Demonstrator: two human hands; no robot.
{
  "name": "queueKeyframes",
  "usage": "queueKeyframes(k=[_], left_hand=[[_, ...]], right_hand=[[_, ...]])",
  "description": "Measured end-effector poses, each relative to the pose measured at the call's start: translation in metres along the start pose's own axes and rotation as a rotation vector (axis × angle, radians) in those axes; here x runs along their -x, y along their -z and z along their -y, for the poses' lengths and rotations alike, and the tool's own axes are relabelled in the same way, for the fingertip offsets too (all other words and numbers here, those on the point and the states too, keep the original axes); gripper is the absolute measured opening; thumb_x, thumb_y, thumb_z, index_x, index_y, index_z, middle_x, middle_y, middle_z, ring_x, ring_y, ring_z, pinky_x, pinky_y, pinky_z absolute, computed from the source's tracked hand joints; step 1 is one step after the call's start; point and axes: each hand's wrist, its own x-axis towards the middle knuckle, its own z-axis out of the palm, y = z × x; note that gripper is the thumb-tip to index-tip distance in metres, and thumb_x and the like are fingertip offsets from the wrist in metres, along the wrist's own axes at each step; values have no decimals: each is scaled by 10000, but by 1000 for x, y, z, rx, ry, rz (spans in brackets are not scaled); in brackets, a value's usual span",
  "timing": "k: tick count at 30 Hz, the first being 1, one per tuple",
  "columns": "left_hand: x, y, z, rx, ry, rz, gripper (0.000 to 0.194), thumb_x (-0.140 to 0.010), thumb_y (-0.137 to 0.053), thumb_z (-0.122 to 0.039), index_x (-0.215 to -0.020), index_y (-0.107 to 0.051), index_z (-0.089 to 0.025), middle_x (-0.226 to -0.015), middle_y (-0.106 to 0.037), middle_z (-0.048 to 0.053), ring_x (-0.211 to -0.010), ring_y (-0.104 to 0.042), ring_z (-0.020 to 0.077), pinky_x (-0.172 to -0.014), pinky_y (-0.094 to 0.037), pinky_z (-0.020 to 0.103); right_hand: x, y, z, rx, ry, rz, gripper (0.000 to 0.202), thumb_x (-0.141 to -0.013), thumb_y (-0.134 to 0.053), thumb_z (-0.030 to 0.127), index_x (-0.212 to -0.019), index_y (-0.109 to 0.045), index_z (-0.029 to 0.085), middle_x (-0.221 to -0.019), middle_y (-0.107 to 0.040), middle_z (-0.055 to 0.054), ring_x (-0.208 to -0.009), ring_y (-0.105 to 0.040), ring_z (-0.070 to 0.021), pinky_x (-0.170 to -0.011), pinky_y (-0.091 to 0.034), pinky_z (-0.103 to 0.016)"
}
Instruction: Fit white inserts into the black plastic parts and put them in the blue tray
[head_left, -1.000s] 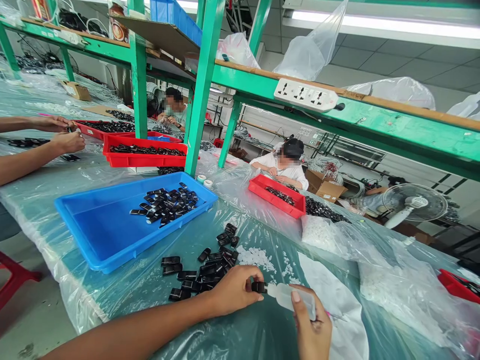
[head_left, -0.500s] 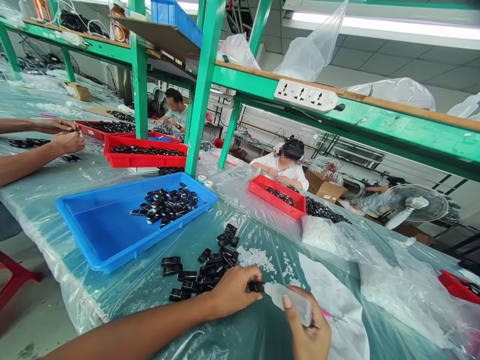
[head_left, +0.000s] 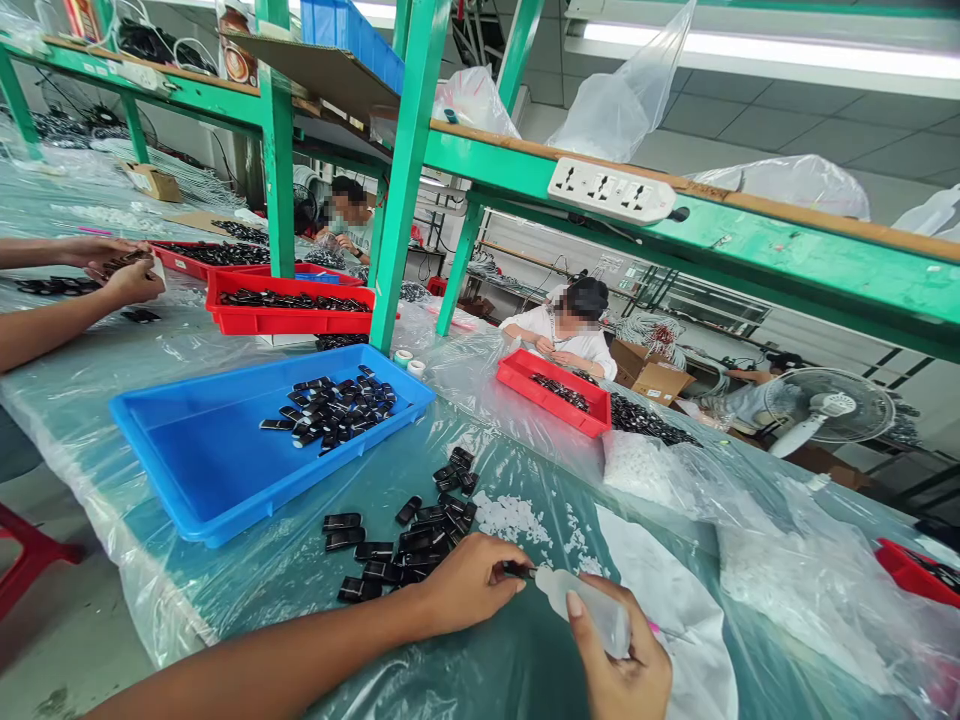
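Observation:
My left hand [head_left: 472, 585] pinches a small black piece [head_left: 517, 569] between thumb and fingers. In my right hand [head_left: 626, 660] is a translucent white squeeze bottle [head_left: 585, 605], its nozzle pointing left at the black piece. Several loose black pieces [head_left: 412, 545] lie on the plastic-covered table just left of my left hand. Behind my hands are small white bits [head_left: 514, 518] in a scattered heap. A white sheet [head_left: 667, 600] lies beyond the bottle, to its right. Farther left, a blue tray [head_left: 217, 470] holds more black pieces at its right end.
Red trays [head_left: 292, 318] of black parts stand behind the blue tray; another red tray [head_left: 555, 395] is farther back. A green shelf post [head_left: 409, 180] rises behind the blue tray. Clear bags [head_left: 810, 590] lie at right. A co-worker's hands [head_left: 127, 270] are at left; two people sit across.
The bottle and my right hand have shifted slightly right and down. The black piece has turned in my left fingers and shows less. At far left, the co-worker's hands now hold a brownish bunch.

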Motion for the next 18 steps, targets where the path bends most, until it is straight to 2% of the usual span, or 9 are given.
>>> queueKeyframes(k=[5, 13, 18], left_hand=[[-1, -1, 2, 4, 35, -3, 250, -843, -504, -320, -992, -666, -200, -915, -681, 49, -752, -607, 173, -629, -440, 224], [-3, -2, 3, -9, 58, -11, 205, -802, -561, -310, -944, -661, -201, -893, -674, 28, -724, -594, 161, -625, -428, 217], [-3, -2, 4, -49, 93, -30, 189, -756, -620, -327, -896, -645, -202, -850, -662, 12, -678, -574, 146, -582, -406, 203]], right_hand=[[-1, 1, 1, 33, 28, -21, 396, -643, -663, 555, -779, -642, 183, -767, -650, -45, -727, -570, -215, -682, -417, -290], [-1, -2, 9, -118, -138, 49, 449, -655, -636, 591, -802, -617, 167, -725, -638, -39, -704, -569, -210, -595, -451, -267], [0, -3, 4, -68, -61, 17, 451, -640, -651, 583, -815, -641, 167, -797, -658, -54, -742, -577, -221, -646, -446, -282]])
